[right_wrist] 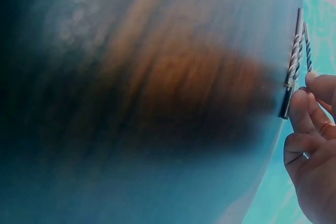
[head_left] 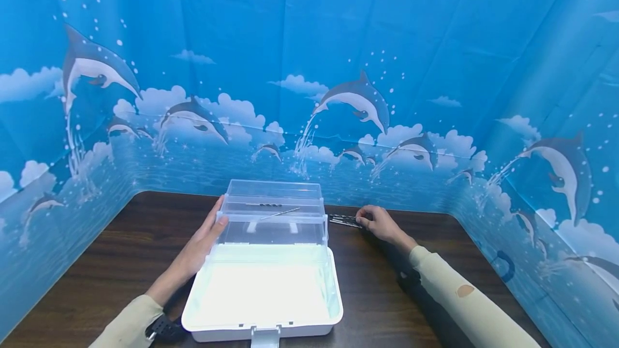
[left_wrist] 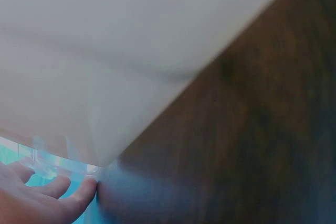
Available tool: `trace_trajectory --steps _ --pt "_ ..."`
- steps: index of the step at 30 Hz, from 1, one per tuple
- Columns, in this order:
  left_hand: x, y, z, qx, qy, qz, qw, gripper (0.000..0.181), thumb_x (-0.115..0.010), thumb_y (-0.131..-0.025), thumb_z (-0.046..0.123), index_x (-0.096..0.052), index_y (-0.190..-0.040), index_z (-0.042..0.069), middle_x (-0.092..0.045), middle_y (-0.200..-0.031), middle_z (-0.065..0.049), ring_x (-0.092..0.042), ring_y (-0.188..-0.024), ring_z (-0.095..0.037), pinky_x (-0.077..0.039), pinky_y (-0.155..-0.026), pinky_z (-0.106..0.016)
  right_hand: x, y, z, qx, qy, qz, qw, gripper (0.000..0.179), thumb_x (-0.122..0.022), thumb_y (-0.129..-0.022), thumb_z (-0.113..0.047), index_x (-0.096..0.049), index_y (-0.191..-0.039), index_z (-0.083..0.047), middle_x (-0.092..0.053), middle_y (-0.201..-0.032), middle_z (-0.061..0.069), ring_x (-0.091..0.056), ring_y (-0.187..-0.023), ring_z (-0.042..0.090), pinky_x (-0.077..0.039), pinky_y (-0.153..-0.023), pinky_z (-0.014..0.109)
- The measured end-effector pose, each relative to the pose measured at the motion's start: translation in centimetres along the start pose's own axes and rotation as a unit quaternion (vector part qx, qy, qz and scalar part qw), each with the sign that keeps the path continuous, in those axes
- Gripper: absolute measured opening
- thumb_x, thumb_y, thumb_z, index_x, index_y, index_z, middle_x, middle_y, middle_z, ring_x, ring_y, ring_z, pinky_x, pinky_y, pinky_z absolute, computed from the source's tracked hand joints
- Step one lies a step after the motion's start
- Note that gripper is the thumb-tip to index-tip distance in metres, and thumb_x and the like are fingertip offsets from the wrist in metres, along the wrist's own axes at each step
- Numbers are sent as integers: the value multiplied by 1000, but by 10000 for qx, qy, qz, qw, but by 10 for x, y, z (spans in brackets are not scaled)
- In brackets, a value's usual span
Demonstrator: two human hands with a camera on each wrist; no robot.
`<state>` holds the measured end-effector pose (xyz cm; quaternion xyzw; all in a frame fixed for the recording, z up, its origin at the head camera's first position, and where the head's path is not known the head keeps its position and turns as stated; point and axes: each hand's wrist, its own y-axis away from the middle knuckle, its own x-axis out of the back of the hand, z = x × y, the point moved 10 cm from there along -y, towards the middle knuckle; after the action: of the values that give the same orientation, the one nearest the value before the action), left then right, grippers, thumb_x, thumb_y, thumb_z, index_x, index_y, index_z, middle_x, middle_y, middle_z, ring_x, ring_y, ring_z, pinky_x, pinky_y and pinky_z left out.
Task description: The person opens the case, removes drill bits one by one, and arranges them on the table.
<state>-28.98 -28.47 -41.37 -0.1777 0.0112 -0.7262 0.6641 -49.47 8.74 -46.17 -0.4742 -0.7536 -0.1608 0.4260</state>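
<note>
A white storage box (head_left: 261, 332) stands open, its clear trays and lid (head_left: 275, 230) raised at the back. Two drill bits (head_left: 280, 212) lie in a clear tray. My left hand (head_left: 200, 246) holds the left edge of the clear trays, its thumb on the near side. In the left wrist view its fingers (left_wrist: 79, 198) meet the clear plastic. To the right of the box, my right hand (head_left: 382, 224) pinches a spiral drill bit (right_wrist: 307, 48) between thumb and finger. Beside it lie several more drill bits (right_wrist: 294, 66) on the table.
Everything stands on a dark wood-grain table (head_left: 121, 251). A blue curtain (head_left: 309, 144) printed with dolphins surrounds the table's back and sides. The box's white front latch (head_left: 265, 337) hangs down towards the near edge.
</note>
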Motion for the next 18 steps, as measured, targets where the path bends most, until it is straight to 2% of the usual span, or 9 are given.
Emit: trace_trajectory --steps 6,14,18 --pt "0 1 4 75 -135 53 9999 55 -30 -103 26 0 -148 36 4 -153 -4 -3 -135 -38 -17 -91 -71 -3 0 5 -112 84 -113 9998 6 -61 -91 -19 -67 -90 -16 -60 -81 -2 -55 -64 17 -48 -55 32" --pt "0 1 6 -77 -202 64 9997 55 -30 -103 23 1 -148 34 5 -153 -4 -1 -136 -36 -13 -91 -73 -1 1 7 -110 216 -44 9997 5 -65 -88 -22 -69 -86 -21 -61 -81 -7 -54 -72 16 -46 -61 32" --pt "-1 0 5 -51 -152 8 9999 55 -29 -103 23 1 -148 34 5 -153 -4 -1 -136 -35 -12 -92 -72 -2 2 8 -71 211 -48 9997 6 -65 -88 -21 -70 -87 -21 -62 -82 -8 -54 -71 15 -47 -59 32"
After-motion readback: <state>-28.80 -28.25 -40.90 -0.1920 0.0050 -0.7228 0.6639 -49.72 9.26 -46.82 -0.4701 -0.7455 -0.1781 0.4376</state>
